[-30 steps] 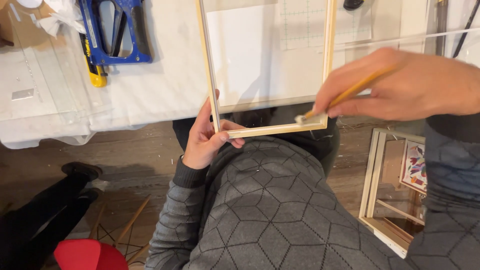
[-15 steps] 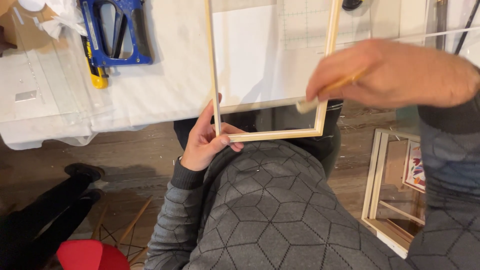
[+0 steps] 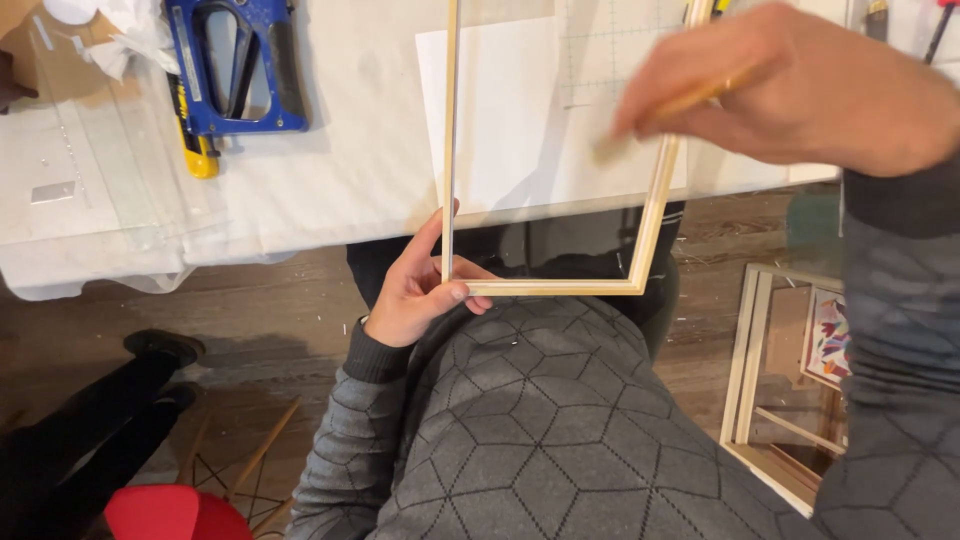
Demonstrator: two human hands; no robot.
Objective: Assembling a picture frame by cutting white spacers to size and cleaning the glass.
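A pale wooden frame [image 3: 640, 240] rests against the person's lap at the table edge.

The left hand [image 3: 415, 295] pinches its near-left corner; the right hand [image 3: 800, 90], blurred, has fingers closed on a thin stick [image 3: 690, 100]. Beyond lie a white-covered table [image 3: 340, 170], a blue staple gun [image 3: 235, 65], and a wooden floor [image 3: 260, 300].

A blue tool [image 3: 240, 65] lies on the white worktop [image 3: 350, 170]. More wooden frames [image 3: 790, 390] lean on the floor [image 3: 250, 300].
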